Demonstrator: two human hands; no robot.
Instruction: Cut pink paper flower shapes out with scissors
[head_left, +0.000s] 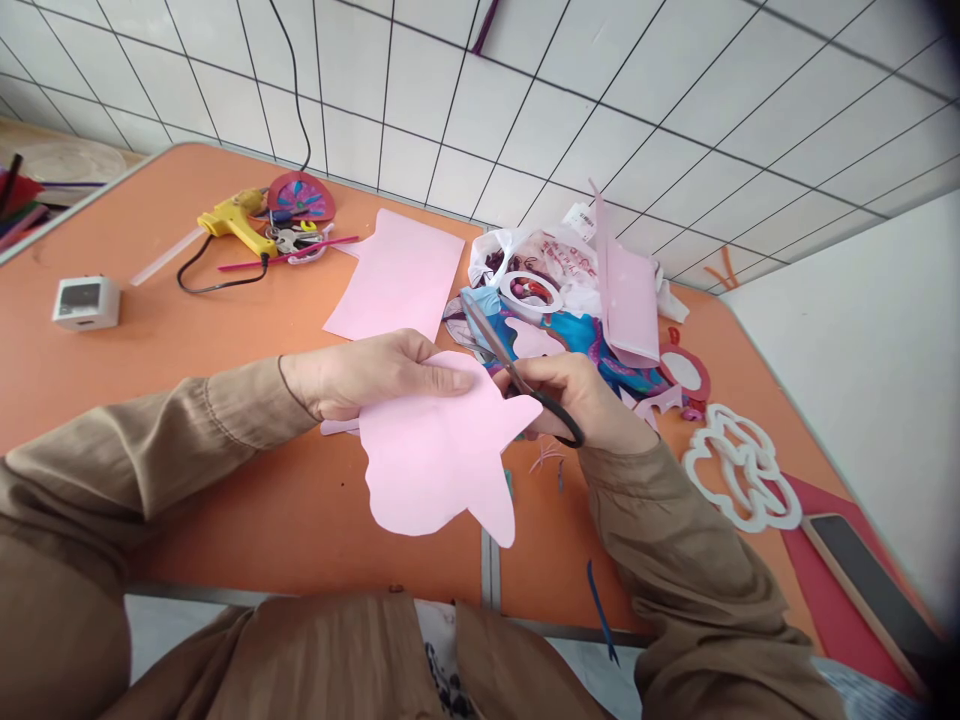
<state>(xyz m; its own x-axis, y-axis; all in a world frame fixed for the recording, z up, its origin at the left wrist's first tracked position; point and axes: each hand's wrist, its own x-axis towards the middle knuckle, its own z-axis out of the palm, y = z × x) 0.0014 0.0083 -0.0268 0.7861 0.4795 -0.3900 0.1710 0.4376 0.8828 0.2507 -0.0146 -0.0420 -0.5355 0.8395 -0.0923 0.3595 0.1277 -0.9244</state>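
A pink foam-like sheet [435, 465], cut to a wavy outline with pointed tips, is pinched by my left hand [390, 375], thumb on top. My right hand [574, 395] grips a pair of scissors [487, 335] with black handles. The blades point up and to the left, close by the sheet's upper right edge. I cannot tell whether they touch it. Behind my left hand lies a larger pink sheet [405, 275] flat on the orange table [300, 510]. Pink offcuts [660, 405] lie beyond my right hand.
A yellow glue gun [238, 222] with a cord lies at the back left, near a white charger block [86, 302]. A plastic bag [559, 255] and a folded pink sheet [626, 300] stand by the tiled wall. White cloud-shaped cutouts [742, 470] and a phone [870, 585] are at the right.
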